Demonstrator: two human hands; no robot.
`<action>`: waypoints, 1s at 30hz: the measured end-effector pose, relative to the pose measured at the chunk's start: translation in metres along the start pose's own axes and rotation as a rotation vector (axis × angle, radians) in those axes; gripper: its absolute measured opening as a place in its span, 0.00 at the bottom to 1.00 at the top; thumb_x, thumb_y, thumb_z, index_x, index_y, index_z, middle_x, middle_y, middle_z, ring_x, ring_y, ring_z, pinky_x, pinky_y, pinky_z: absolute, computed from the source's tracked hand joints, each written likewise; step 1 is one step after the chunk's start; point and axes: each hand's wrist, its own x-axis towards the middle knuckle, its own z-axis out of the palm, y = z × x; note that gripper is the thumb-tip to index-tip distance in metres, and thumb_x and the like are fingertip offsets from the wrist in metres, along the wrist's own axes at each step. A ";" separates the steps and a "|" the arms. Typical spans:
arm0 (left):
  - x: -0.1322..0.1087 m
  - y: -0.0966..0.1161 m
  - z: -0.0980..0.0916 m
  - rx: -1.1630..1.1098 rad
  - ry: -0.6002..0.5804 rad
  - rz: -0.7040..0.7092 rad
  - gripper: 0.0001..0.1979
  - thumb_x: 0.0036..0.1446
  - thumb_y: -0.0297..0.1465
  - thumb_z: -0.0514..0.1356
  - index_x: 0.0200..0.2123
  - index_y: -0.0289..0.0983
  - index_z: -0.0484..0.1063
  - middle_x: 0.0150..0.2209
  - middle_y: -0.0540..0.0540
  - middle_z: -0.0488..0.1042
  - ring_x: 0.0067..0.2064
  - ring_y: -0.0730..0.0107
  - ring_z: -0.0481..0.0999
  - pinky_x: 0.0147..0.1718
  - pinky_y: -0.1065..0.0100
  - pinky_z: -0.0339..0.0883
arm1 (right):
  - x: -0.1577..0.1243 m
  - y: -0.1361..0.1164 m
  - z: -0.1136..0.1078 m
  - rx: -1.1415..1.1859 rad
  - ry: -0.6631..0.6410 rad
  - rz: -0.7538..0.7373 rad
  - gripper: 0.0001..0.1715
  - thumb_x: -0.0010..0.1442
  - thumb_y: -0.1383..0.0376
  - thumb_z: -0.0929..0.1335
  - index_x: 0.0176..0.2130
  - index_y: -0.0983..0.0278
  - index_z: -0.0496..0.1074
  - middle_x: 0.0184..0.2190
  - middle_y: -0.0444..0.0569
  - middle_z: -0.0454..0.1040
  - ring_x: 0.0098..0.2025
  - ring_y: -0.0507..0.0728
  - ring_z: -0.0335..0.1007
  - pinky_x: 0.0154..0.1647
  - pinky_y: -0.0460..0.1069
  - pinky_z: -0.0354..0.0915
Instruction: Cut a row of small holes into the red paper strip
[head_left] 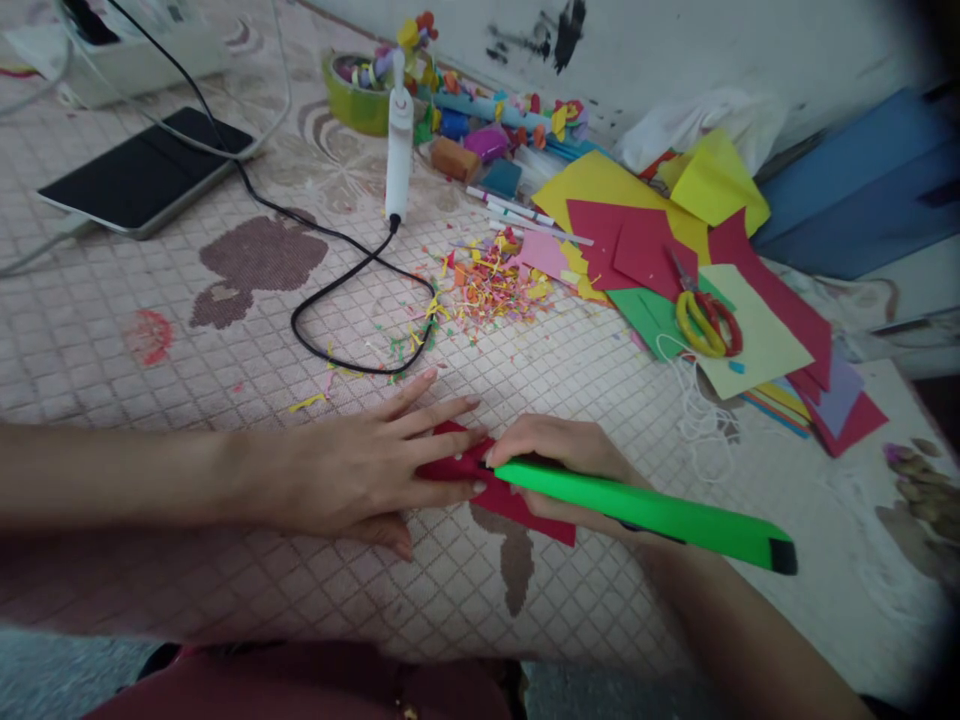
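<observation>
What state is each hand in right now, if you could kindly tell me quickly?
Left hand: open, spread partly over the red paper.
Right hand: closed, holding the green tool.

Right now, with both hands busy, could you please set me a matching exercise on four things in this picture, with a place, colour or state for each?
1. left hand
2. green tool
3. scissors
4. tablet

A. red and yellow handles
B. pale cable at one end
C. spread over red paper
D. held in the right hand

Pairs: 1-C, 2-D, 3-A, 4-B
</observation>
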 end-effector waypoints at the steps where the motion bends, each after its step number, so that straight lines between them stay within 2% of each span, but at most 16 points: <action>1: -0.001 -0.001 0.000 -0.003 -0.005 0.005 0.31 0.65 0.45 0.64 0.67 0.42 0.66 0.69 0.35 0.64 0.74 0.37 0.52 0.70 0.31 0.36 | 0.000 0.000 0.000 0.004 0.002 0.003 0.10 0.64 0.69 0.68 0.46 0.61 0.75 0.41 0.47 0.82 0.43 0.53 0.79 0.44 0.46 0.71; 6: -0.001 -0.002 -0.001 -0.054 -0.038 -0.033 0.33 0.64 0.43 0.66 0.69 0.44 0.64 0.71 0.37 0.61 0.75 0.36 0.49 0.70 0.30 0.35 | 0.000 -0.001 0.000 0.082 0.025 0.035 0.08 0.66 0.65 0.69 0.46 0.61 0.75 0.40 0.48 0.82 0.41 0.54 0.78 0.41 0.47 0.70; 11: 0.000 0.006 -0.002 -0.101 -0.012 -0.089 0.35 0.61 0.41 0.68 0.69 0.44 0.64 0.72 0.38 0.60 0.75 0.36 0.47 0.70 0.29 0.35 | -0.001 0.003 0.000 0.185 0.036 0.039 0.11 0.68 0.59 0.69 0.47 0.62 0.76 0.40 0.48 0.81 0.41 0.54 0.78 0.42 0.49 0.70; 15: 0.000 0.015 0.001 -0.076 0.015 -0.134 0.39 0.59 0.43 0.69 0.69 0.42 0.63 0.72 0.37 0.59 0.75 0.34 0.46 0.70 0.29 0.36 | -0.003 0.006 0.002 0.190 0.049 0.043 0.10 0.67 0.60 0.69 0.46 0.62 0.76 0.39 0.48 0.81 0.40 0.54 0.77 0.41 0.49 0.69; 17: 0.000 0.019 0.002 -0.064 0.014 -0.146 0.39 0.59 0.44 0.69 0.70 0.41 0.62 0.72 0.36 0.60 0.74 0.33 0.49 0.69 0.28 0.37 | -0.003 0.007 0.002 0.182 0.049 0.049 0.09 0.66 0.61 0.70 0.46 0.61 0.76 0.38 0.47 0.81 0.40 0.54 0.77 0.40 0.49 0.69; 22: -0.001 0.019 0.003 -0.045 0.006 -0.127 0.40 0.60 0.46 0.68 0.70 0.41 0.61 0.70 0.33 0.62 0.72 0.31 0.55 0.68 0.26 0.38 | -0.003 0.007 0.002 0.188 0.050 0.083 0.08 0.66 0.65 0.69 0.45 0.62 0.77 0.37 0.47 0.81 0.38 0.54 0.76 0.38 0.48 0.69; 27: -0.003 0.009 0.001 -0.037 -0.003 -0.061 0.37 0.62 0.46 0.66 0.70 0.42 0.62 0.72 0.36 0.59 0.74 0.36 0.50 0.70 0.30 0.34 | -0.004 0.009 0.001 0.267 0.048 0.075 0.12 0.67 0.59 0.70 0.47 0.62 0.77 0.39 0.49 0.81 0.40 0.55 0.77 0.40 0.50 0.69; 30: -0.003 0.007 0.000 -0.039 -0.019 -0.061 0.35 0.63 0.44 0.66 0.69 0.43 0.62 0.73 0.37 0.57 0.75 0.36 0.49 0.70 0.29 0.34 | -0.004 0.009 0.002 0.281 0.050 0.065 0.14 0.67 0.57 0.70 0.47 0.62 0.77 0.40 0.50 0.82 0.41 0.55 0.78 0.40 0.50 0.70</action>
